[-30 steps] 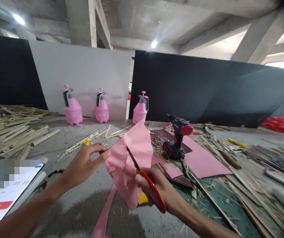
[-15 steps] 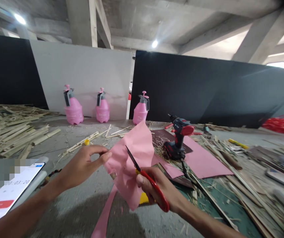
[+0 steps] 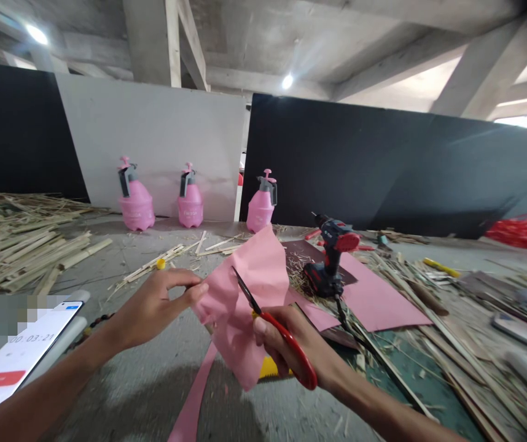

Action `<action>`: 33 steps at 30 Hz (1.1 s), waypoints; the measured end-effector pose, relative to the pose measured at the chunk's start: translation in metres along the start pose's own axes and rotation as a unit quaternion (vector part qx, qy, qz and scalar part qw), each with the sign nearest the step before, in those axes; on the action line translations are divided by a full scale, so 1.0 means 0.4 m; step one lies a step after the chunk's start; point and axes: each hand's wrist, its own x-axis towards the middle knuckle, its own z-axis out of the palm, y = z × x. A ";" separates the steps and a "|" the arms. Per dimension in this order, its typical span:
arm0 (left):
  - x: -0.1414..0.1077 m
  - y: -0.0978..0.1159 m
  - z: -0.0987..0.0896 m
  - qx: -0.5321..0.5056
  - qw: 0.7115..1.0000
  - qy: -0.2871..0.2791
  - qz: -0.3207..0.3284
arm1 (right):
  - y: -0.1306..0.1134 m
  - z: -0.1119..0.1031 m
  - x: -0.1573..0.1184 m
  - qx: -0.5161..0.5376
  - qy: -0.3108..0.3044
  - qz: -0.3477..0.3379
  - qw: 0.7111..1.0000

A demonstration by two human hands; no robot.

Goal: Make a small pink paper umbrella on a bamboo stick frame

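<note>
left hand pinches crumpled pink paper between thumb and fingertips, holding it above the concrete floor. right hand grips red-handled scissors, blade against the sheet.

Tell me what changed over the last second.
The right hand has lifted the red scissors slightly, their tip moving up and left across the pink paper, whose upper part has swung slightly right. The phone timer went from 03:20 to 03:21. Nothing was taken or let go: the left hand still pinches the paper, and the drill stayed put.
</note>
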 end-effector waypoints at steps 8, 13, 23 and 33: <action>0.000 0.004 -0.002 -0.002 1.000 0.004 -0.007 | -0.010 0.007 0.006 -0.005 0.018 -0.011 1.000; 0.000 0.001 -0.002 -0.012 1.000 -0.001 -0.014 | 0.003 0.008 0.009 0.007 0.019 -0.009 1.000; -0.006 0.000 -0.013 -0.015 0.999 -0.027 -0.028 | 0.021 -0.006 0.001 -0.026 0.036 -0.031 0.999; -0.004 -0.013 -0.013 0.001 0.999 -0.037 -0.013 | 0.017 0.008 0.002 0.014 0.020 0.011 1.000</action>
